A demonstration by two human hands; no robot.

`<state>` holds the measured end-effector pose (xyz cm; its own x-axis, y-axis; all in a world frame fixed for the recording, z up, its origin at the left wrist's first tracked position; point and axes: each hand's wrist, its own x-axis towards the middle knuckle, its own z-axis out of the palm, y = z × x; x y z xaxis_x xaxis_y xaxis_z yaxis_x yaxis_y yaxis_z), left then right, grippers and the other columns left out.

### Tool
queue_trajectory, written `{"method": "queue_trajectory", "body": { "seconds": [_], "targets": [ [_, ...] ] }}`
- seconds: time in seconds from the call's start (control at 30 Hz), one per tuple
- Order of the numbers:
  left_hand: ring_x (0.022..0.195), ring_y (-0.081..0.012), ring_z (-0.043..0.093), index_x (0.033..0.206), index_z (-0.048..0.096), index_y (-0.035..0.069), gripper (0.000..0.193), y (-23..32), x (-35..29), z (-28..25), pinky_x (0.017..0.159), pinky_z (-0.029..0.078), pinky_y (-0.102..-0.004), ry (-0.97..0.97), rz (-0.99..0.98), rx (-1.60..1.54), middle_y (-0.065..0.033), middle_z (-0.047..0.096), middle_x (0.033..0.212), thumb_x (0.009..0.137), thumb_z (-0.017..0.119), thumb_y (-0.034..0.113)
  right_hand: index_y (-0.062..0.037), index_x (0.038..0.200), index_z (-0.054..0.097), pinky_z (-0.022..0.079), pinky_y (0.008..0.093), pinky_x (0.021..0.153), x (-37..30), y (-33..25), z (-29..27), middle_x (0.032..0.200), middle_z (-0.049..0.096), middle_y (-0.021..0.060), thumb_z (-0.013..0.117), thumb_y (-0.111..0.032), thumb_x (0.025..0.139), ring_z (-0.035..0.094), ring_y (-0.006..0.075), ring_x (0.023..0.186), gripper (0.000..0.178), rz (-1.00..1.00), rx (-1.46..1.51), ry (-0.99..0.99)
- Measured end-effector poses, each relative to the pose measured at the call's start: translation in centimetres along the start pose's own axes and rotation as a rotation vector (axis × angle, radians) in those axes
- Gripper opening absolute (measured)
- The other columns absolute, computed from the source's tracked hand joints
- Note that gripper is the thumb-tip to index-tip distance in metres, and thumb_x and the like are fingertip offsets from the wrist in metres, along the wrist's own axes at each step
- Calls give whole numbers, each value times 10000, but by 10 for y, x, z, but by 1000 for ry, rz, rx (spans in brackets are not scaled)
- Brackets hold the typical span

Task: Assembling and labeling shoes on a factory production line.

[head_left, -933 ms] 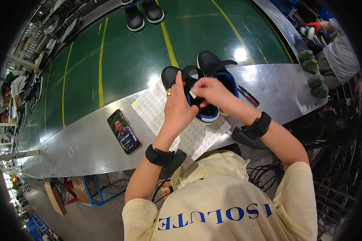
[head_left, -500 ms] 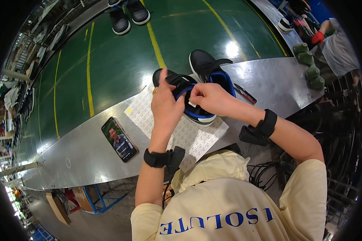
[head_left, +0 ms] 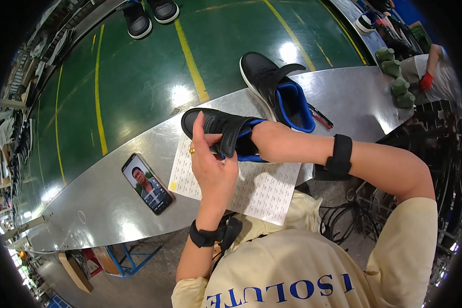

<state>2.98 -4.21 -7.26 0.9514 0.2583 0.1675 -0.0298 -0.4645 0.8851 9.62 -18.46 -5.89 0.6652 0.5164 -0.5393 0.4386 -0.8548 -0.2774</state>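
Feed's clear enough, noting fast: the near shoe, black with blue lining, sits between my two hands above the label sheet, toward the near edge of the metal surface; can't tell if its sole touches the sheet. Its long axis runs left to right and slants a little: toe to the left and slightly away from me, heel to the right and nearer. So the opening faces my right side, and the right grip is the closer one to it, coming in from the right, fingertips down inside the collar and hidden. Can't tell whether they're pinching anything. The left grip holds the shoe from the near side, index finger laid along it toward the toe, thumb by the loose strap. The far shoe lies beyond and to the right, apart from the left grip, toe over the green panel, heel on the metal beside the pens. Phone well left, nearer the surface's near edge.
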Motion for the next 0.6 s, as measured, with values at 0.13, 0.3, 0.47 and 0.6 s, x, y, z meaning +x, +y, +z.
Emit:
{"method": "queue_trajectory", "body": {
  "seconds": [0.13,0.3,0.47,0.6],
  "targets": [
    [877,-209,569,1374,310,66,740,-7,-7,-2,655,488,-288,-17,-50,-95,-101,573,938,725,662,18,20,734,675,526,401,669,-2,-2,-10,774,647,197,620,-83,656,644,342,766,140,-57,-27,-73],
    [986,-194,552,1383,274,37,781,-18,-25,-8,713,504,-274,-26,-79,-221,-121,551,1025,691,621,-61,24,703,654,514,430,675,-3,9,-3,757,633,195,619,-44,642,634,352,775,98,-130,130,43],
    [1031,-185,519,1401,240,69,785,-25,-28,-5,777,471,-279,-48,-27,-250,-106,519,1064,696,544,-98,-23,696,628,486,423,633,-2,14,-4,715,611,179,603,-24,657,610,362,718,47,-127,137,1],
    [1026,-196,548,1378,261,10,770,-29,-27,-6,752,487,-275,-44,-26,-249,-121,549,1081,690,596,-74,-21,686,611,480,430,618,0,13,-8,699,605,176,597,-14,643,606,364,706,46,-136,112,-19]
  ]
}}
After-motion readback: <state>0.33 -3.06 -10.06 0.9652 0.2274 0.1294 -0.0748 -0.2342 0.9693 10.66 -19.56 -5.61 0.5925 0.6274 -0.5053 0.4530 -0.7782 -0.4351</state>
